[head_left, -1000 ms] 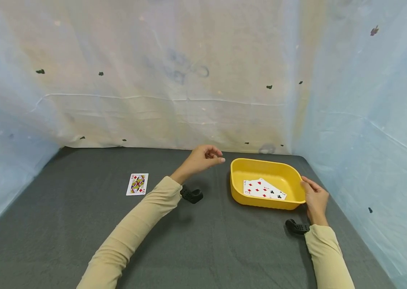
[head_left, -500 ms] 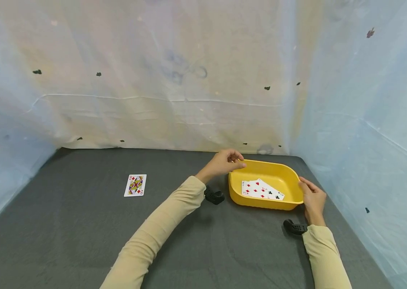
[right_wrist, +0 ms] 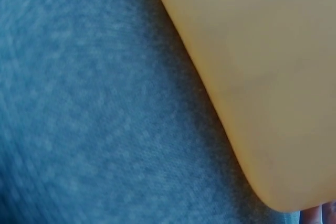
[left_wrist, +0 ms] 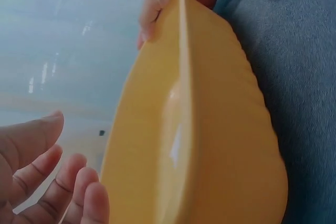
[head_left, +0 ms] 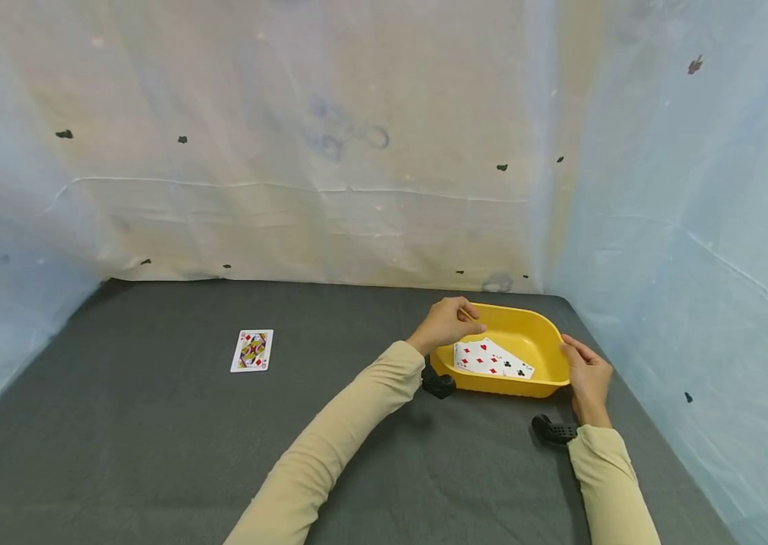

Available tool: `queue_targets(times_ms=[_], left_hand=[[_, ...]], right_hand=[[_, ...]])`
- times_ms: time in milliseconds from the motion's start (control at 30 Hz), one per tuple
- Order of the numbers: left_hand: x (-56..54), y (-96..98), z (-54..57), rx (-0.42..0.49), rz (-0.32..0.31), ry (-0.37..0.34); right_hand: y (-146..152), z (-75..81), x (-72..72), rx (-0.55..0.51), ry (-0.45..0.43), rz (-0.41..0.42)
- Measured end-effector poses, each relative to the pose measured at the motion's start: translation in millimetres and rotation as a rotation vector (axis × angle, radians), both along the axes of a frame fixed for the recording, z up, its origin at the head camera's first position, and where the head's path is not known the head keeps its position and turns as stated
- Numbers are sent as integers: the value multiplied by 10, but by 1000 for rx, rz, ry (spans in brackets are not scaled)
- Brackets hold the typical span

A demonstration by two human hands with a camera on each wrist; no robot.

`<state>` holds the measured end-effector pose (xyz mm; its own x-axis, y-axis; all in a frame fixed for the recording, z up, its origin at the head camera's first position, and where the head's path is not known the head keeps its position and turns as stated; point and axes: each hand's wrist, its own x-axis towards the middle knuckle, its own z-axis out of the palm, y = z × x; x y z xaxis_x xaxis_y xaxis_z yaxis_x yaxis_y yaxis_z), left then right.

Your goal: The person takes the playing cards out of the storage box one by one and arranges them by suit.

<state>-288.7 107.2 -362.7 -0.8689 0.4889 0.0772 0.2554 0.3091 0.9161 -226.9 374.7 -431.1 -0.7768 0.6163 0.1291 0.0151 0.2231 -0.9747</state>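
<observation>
A yellow plastic tub (head_left: 503, 387) stands on the dark cloth towards the right in the head view. Several playing cards (head_left: 491, 359), red and black suits showing, lie overlapped on its floor. My right hand (head_left: 589, 381) pinches the rim at the right end, thumb inside. Above the tub's left end hovers my left hand (head_left: 447, 324), fingers loosely bent; the left wrist view shows nothing between its thumb and fingers (left_wrist: 55, 190). In the right wrist view the tub's wall (right_wrist: 273, 87) fills the right side, with only fingertips at the lower corner.
A face-up queen of diamonds (head_left: 251, 350) lies by itself on the dark cloth (head_left: 152, 424), left of the tub. Pale sheeting (head_left: 329, 227) with dark spots hangs behind and on both sides. Each wrist carries a black strap mount (head_left: 553, 430).
My left hand has moved right, from beside the tub to over its left end. The right hand keeps its hold on the rim. The whole scene shifts slightly left in view.
</observation>
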Motion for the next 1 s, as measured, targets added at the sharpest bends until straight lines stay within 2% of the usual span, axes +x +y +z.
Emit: queue_targets(times_ms=[167, 367, 533, 633, 833, 1000], left_hand=[[-2, 123, -56, 12, 20, -63], [-31, 227, -147, -12, 64, -92], [-5, 328, -181, -32, 77, -112], [-15, 378, -229, -87, 101, -101], [-34, 412, -322, -261, 161, -2], [-29, 409, -320, -310, 186, -9]], right_hand=[[3, -5, -6, -45, 13, 2], [-3, -8, -20, -54, 28, 0], [-13, 12, -14, -48, 19, -12], [-22, 12, -18, -43, 11, -18], [-29, 9, -18, -41, -2, -23], [-39, 17, -10, -50, -7, -29]])
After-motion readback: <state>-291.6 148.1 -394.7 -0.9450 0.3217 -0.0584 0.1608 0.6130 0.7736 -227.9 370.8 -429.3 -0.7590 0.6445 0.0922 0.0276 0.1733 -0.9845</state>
